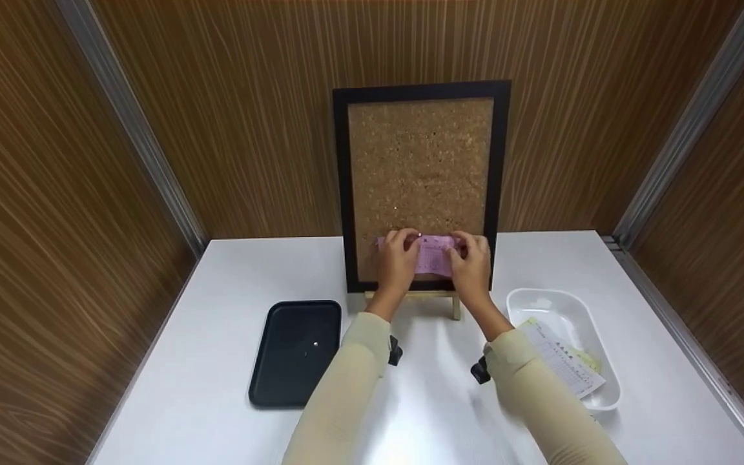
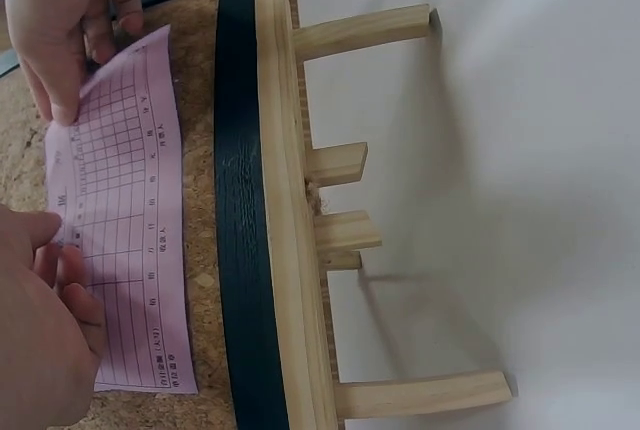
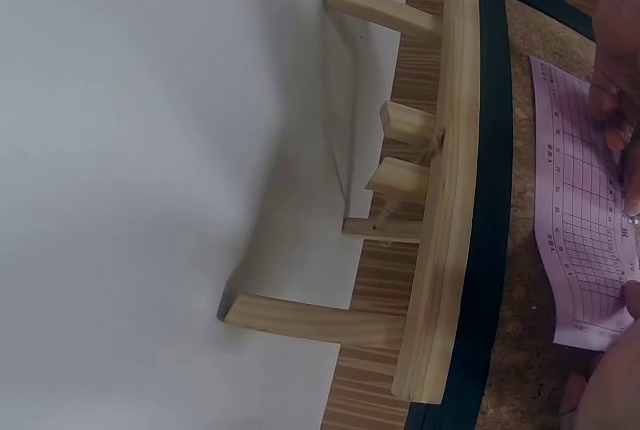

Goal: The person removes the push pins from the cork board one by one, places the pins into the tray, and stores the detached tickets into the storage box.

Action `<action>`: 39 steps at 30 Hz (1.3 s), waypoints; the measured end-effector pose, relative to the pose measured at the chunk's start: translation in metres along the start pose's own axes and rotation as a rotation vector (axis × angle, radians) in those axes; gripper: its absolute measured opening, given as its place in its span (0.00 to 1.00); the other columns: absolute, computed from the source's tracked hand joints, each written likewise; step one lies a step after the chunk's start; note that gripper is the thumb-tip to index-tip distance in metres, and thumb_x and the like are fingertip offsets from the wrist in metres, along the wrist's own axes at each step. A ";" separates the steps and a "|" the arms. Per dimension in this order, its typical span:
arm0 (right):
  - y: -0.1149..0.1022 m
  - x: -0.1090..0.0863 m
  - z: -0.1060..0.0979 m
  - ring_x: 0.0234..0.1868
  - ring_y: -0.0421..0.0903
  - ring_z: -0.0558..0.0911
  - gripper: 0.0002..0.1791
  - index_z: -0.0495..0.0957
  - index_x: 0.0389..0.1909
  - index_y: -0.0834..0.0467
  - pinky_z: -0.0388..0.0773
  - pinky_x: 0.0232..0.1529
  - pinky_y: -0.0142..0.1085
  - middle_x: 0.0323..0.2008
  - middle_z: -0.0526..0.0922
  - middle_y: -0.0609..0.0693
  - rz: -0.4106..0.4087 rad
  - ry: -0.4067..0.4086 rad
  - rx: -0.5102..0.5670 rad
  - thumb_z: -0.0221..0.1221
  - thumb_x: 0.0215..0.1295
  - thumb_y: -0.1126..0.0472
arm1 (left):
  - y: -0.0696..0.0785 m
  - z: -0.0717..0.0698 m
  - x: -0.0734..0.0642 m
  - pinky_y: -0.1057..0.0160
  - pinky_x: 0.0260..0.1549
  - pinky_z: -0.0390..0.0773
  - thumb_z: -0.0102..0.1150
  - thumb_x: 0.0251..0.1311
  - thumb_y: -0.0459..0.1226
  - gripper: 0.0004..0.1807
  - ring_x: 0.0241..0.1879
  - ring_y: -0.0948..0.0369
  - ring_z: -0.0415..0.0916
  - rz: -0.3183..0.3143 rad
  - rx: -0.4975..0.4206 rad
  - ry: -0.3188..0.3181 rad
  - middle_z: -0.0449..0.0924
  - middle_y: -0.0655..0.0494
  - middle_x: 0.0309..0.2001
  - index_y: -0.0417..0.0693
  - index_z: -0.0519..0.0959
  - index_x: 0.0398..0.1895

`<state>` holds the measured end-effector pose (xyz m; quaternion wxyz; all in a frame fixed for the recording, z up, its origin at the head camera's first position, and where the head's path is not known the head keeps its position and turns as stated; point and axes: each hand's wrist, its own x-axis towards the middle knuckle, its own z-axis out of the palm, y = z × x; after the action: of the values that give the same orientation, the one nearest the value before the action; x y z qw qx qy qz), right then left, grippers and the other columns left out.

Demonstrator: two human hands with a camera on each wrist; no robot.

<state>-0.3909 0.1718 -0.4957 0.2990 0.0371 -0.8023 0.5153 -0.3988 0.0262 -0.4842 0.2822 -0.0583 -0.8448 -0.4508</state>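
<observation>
A pink printed slip [image 1: 434,255] lies against the lower part of a black-framed corkboard [image 1: 423,168]. My left hand [image 1: 400,261] is at the slip's upper left, fingers bent; a small pale pin [image 1: 419,235] shows at its fingertips, apparently pinched between them. On the other side, my right hand [image 1: 471,265] pinches the slip's upper right edge between thumb and fingers. In the left wrist view the slip's grid [image 2: 120,200] shows between both hands, its lower edge slightly off the cork. The hands cover both upper corners of the slip.
A small wooden easel [image 2: 290,210] supports the board on the white table [image 1: 230,278]. To the left lies a black tray [image 1: 291,374] with tiny pins on it. A white dish [image 1: 556,300] on the right holds white and yellow slips [image 1: 562,358].
</observation>
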 end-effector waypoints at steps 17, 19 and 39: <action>-0.001 -0.005 -0.003 0.51 0.53 0.74 0.15 0.78 0.54 0.64 0.69 0.54 0.43 0.50 0.75 0.61 -0.002 -0.014 0.084 0.62 0.68 0.66 | 0.002 -0.001 0.000 0.61 0.44 0.79 0.66 0.64 0.36 0.04 0.41 0.58 0.81 0.002 -0.014 0.033 0.83 0.53 0.39 0.47 0.85 0.39; -0.001 -0.005 -0.003 0.49 0.52 0.74 0.15 0.78 0.55 0.65 0.69 0.52 0.40 0.50 0.76 0.60 0.004 -0.015 0.099 0.61 0.68 0.68 | 0.002 -0.001 0.000 0.61 0.46 0.80 0.65 0.64 0.34 0.04 0.42 0.58 0.81 0.003 -0.041 0.037 0.84 0.52 0.39 0.45 0.86 0.40; 0.003 -0.010 -0.004 0.47 0.49 0.78 0.16 0.77 0.58 0.64 0.72 0.48 0.31 0.50 0.80 0.60 0.007 -0.015 0.157 0.57 0.72 0.68 | 0.008 -0.001 0.000 0.60 0.46 0.82 0.63 0.67 0.35 0.08 0.45 0.58 0.83 -0.083 -0.032 0.023 0.86 0.51 0.43 0.44 0.86 0.45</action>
<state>-0.3823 0.1740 -0.5015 0.2875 0.0616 -0.7617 0.5773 -0.3957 0.0300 -0.4784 0.2722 -0.0225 -0.8359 -0.4762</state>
